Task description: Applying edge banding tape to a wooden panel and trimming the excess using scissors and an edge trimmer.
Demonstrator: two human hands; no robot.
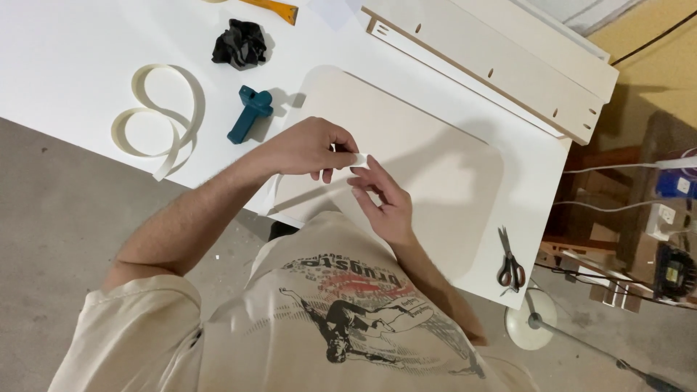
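Pinching a short strip of pale edge-banding tape [361, 159], the left hand [308, 149] grips one end between thumb and fingers, over the beige rounded-corner board [435, 167] on the white table [65, 58]. Right hand [385, 203] sits open beside it, fingertips just touching the strip's other end. Off left: a teal plastic trimmer tool [250, 114], a loose coil of banding [156, 112], black crumpled cloth [239, 43]; scissors [510, 263] lie right
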